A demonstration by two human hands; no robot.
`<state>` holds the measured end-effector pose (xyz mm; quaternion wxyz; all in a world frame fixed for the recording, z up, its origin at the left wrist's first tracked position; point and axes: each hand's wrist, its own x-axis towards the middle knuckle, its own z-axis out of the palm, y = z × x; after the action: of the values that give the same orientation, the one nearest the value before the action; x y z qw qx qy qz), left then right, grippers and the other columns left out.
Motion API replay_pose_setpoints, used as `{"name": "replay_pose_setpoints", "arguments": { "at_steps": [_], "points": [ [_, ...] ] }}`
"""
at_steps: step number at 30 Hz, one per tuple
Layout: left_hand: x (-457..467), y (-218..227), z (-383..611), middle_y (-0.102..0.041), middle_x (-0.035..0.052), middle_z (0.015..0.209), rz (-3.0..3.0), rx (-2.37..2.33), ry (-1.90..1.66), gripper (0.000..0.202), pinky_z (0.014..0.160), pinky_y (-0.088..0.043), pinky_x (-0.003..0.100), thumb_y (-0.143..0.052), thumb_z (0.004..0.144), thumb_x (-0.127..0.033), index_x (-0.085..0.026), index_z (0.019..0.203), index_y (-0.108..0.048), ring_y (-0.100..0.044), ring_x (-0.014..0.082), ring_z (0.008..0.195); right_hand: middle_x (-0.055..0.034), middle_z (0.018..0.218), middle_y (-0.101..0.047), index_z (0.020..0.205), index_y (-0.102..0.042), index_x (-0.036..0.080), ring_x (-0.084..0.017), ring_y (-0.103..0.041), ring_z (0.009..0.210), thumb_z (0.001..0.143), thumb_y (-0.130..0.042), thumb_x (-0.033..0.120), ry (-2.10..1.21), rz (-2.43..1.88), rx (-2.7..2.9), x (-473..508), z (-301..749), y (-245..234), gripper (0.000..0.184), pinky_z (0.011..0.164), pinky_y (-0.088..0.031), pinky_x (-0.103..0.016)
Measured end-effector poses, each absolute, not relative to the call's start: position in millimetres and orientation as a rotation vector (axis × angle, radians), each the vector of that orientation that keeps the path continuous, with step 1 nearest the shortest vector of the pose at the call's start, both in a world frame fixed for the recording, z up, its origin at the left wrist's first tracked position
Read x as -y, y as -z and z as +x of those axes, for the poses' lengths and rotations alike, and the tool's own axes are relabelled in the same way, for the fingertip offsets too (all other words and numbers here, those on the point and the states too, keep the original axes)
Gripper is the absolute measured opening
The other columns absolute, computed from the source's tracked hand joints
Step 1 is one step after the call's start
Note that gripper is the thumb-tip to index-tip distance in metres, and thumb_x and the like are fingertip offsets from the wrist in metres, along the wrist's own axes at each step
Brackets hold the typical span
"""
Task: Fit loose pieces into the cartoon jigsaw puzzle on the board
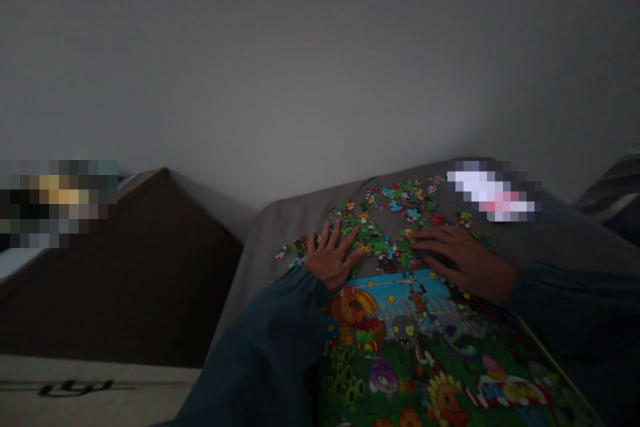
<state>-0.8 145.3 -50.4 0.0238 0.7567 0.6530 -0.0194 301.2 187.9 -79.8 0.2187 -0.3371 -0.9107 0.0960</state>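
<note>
Head view, dim light, both hands down on the puzzle spread.

1. Left hand (333, 259) lay palm down. Its fingers (336, 235) were spread wide, tips on or just beside the pieces. Nothing visibly held.
2. Right hand (467, 261) lay palm down too, angled in toward the left. Its fingers (434, 238) were close together, narrow and lightly curved, resting over the pieces. Nothing visibly held, though the fingers were dark and partly hid what lay under them.
3. Jigsaw pieces (395, 210) lay loose in a scattered heap, ahead of and between both sets of fingers, with a few under the right fingertips. Colors were mostly green, blue, red and orange. Individual shapes were too small to read.
4. Cartoon picture (405, 353) lay behind the fingers, toward the person, its top edge just under both palms. It showed a sunflower, a zombie head and pea plants. Could not tell if it was a printed sheet or assembled pieces.
5. Grey cloth (263, 267) lay under the pieces and sloped off left of the left fingers.
6. Dark blue sleeves (265, 360) covered both forearms behind the hands.
7. Brown panel (125, 287) stood well left of the left fingers. Pale wall (310, 67) rose beyond the fingertips. Blurred patch (493, 192) sat ahead of the right fingers.
</note>
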Motion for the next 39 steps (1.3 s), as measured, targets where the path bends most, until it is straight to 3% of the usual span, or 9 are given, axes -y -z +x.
{"name": "replay_pose_setpoints", "arguments": {
  "at_steps": [11, 20, 31, 39],
  "points": [
    [-158, 51, -1, -0.010, 0.0002, 0.169, 2.329, -2.001, -0.059, 0.059, 0.122, -0.014, 0.061, -0.013, 0.102, -0.061, -0.039, 0.155, -0.031, -0.007, 0.0256, 0.155, -0.0096, 0.136, -0.063, 0.122, -0.068, 0.025, -0.033, -0.055, 0.126, 0.100, -0.045, 0.040, -0.293, -0.916, 2.536, -190, 301, 80, 0.035, 0.103, -0.040, -0.060],
    [-189, 11, 5, -0.007, -0.0003, 0.170, 2.239, -1.964, -0.134, 0.063, 0.121, -0.013, 0.061, -0.010, 0.100, -0.065, -0.039, 0.154, -0.030, -0.001, 0.0258, 0.155, -0.0109, 0.134, -0.063, 0.120, -0.069, 0.024, -0.033, -0.055, 0.125, 0.100, -0.045, 0.040, -0.302, -0.914, 2.530, -190, 301, 78, 0.035, 0.103, -0.040, -0.059],
    [-184, 43, 10, -0.008, 0.0017, 0.169, 2.289, -1.784, -0.007, 0.061, 0.123, -0.012, 0.056, -0.026, 0.102, -0.060, -0.035, 0.157, -0.025, -0.007, 0.0266, 0.155, -0.0098, 0.136, -0.062, 0.126, -0.066, 0.026, -0.033, -0.054, 0.126, 0.101, -0.043, 0.041, -0.278, -0.910, 2.548, -191, 303, 80, 0.038, 0.103, -0.041, -0.060],
    [-185, 48, 4, -0.011, 0.0014, 0.169, 2.354, -1.776, -0.002, 0.062, 0.123, -0.014, 0.056, -0.027, 0.102, -0.061, -0.035, 0.158, -0.023, -0.009, 0.0273, 0.155, -0.0081, 0.144, -0.057, 0.133, -0.061, 0.028, -0.032, -0.052, 0.131, 0.102, -0.040, 0.042, -0.279, -0.936, 2.571, -189, 304, 81, 0.040, 0.108, -0.038, -0.061]
  ]
}}
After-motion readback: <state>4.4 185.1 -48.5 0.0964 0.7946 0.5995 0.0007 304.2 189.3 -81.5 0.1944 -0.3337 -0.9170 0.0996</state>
